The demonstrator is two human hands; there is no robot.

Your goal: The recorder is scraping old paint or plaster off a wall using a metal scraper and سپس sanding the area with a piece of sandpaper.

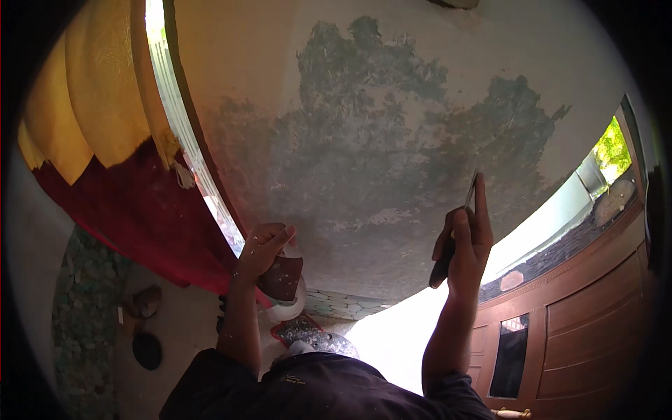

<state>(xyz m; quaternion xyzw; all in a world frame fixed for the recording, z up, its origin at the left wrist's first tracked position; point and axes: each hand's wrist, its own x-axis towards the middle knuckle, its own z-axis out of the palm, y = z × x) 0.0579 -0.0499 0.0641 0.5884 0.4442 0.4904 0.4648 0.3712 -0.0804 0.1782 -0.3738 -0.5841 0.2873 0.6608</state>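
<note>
In front of me is a pale wall with a broad patch of grey-green patchy surface (350,161). My right hand (470,245), at the wall's lower right, is closed round the dark handle of a scraper (472,190). Its thin blade points up toward the wall, seen nearly edge-on, and my index finger lies stretched along it. My left hand (262,250) is closed, lower left of the patch, on a reddish-brown flat piece (283,278) with pale specks. I cannot make out whether that piece has a handle. White specks dot my left hand and forearm.
A yellow and red curtain (105,91) hangs left, beside a bright window gap (199,168). Below my left hand are a white round container (295,306) and a white-spotted, red-rimmed item (315,334). A brown wooden door (595,315) stands right, beside a glaring opening (395,343).
</note>
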